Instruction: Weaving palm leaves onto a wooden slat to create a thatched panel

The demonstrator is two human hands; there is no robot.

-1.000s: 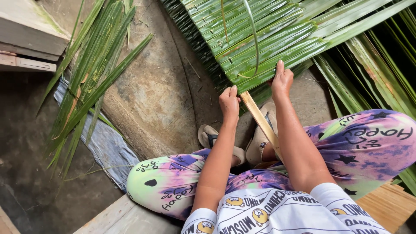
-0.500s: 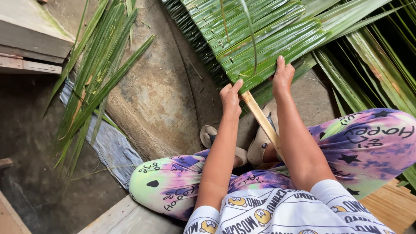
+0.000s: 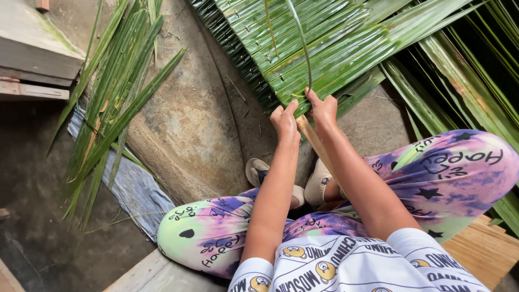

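- The right hand sat just above the frame's centre, its fingertips pinched on a thin green strip where the strip met the edge of the leaf panel.
- The left hand lay just beside it to the left, fingers pressed together and curled at the same edge; whether they gripped anything could not be told.
- Between the two hands, a pale wooden slat came out from under the panel's edge, touching the right hand.
- The strip rose from the fingers in a narrow arc towards the top edge of the frame, where it was cut off.
- The slat's long axis ran diagonally from the fingers down to the lower right, and its lower end was hidden behind the right forearm.
- The panel of overlapped leaves spread from the hands to the upper right, its leaves lying roughly along that diagonal, and ran out of the frame.
- Loose long leaves lay well apart at the upper left on the concrete floor.
- The sandalled feet showed below the hands, partly hidden by the arms.
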